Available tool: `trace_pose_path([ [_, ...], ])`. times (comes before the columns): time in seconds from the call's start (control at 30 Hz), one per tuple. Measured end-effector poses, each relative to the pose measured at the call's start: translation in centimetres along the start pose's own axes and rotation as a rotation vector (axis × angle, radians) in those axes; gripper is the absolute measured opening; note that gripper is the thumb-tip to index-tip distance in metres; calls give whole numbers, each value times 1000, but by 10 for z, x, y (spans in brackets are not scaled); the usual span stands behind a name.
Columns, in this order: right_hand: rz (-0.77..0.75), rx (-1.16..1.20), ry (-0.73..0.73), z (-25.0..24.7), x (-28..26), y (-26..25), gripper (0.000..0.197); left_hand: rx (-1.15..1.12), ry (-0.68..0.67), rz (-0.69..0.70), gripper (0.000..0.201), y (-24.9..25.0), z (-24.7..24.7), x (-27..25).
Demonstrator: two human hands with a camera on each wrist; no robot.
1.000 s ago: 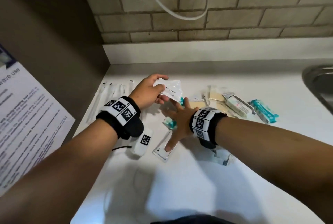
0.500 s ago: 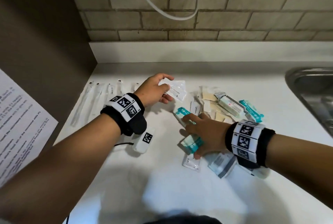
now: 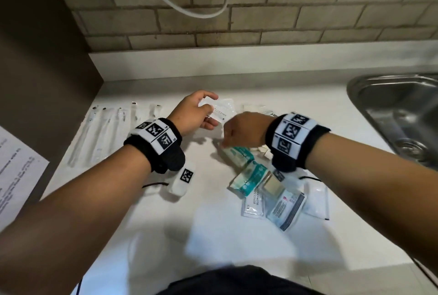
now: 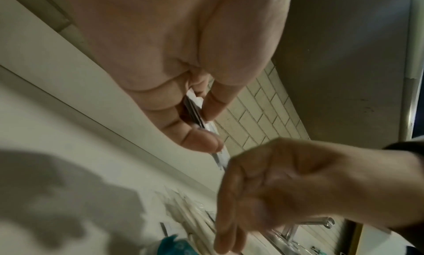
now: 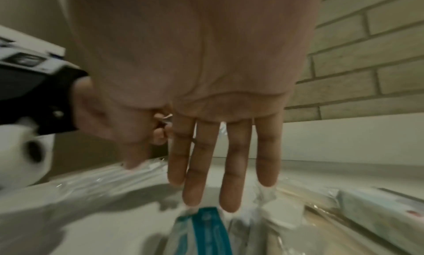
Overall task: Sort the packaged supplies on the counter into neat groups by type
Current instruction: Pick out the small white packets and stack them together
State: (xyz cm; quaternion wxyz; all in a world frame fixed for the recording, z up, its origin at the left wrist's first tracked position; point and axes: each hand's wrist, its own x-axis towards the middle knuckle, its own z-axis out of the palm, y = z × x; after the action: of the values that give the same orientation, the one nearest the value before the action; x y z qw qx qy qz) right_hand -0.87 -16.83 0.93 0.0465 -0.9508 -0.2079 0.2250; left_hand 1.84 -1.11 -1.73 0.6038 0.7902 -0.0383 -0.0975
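Right hand (image 3: 244,129) returned, fingers straight; left hand (image 3: 192,114) pinches sachets (image 3: 221,110).

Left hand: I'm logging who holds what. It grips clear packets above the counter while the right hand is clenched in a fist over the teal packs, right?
Not a fist. The right wrist view shows the right hand with straight fingers over the teal packs. The left hand does grip clear packets.

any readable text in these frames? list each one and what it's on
"...OO WITH ...ITIONER", partly covered: flat white sachet on the counter.
Small print on the white packets held in the left hand: too blurred to read.
Paper sheet at left: lines of print, too small.
Box label: unreadable.
Wristbands: square code patterns only, no words.
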Motion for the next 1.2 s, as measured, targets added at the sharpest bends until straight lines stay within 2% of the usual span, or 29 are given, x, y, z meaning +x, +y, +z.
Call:
trace_pose_path([
  [0.07,49,-44,89,-1,19,5,24,10,55,4,29,1,0,2],
  [0.2,121,-155,90,6,46,20,21,-13,171,4,32,2,-1,5],
  [0.3,93,-219,52,21,55,32,35,-19,162,-14,33,1,-1,2],
  [0.43,46,-316,86,31,63,38,35,10,134,-37,33,-4,1,-2],
  [0.53,48,-302,103,25,68,37,34,6,122,-58,32,-9,0,-4],
  [0.7,61,-129,179,6,65,40,22,20,158,-131,34,-14,-6,-4],
  [0.77,-26,-25,257,-9,62,39,13,36,173,-152,36,-15,-9,-4],
  [0.83,-156,150,248,-27,56,35,4,25,203,-165,38,-16,-12,-4],
  [0.93,-246,484,237,-45,49,21,15,-22,235,-160,42,-13,-14,-3],
  [1.0,-224,595,325,-48,53,15,20,-132,224,-145,42,-10,-14,-4],
  [1.1,-159,617,415,-41,64,8,11,-325,222,-113,34,-6,-18,-5],
  [1.2,-128,608,483,-30,73,3,10,-351,216,-101,18,-6,-24,-3],
])
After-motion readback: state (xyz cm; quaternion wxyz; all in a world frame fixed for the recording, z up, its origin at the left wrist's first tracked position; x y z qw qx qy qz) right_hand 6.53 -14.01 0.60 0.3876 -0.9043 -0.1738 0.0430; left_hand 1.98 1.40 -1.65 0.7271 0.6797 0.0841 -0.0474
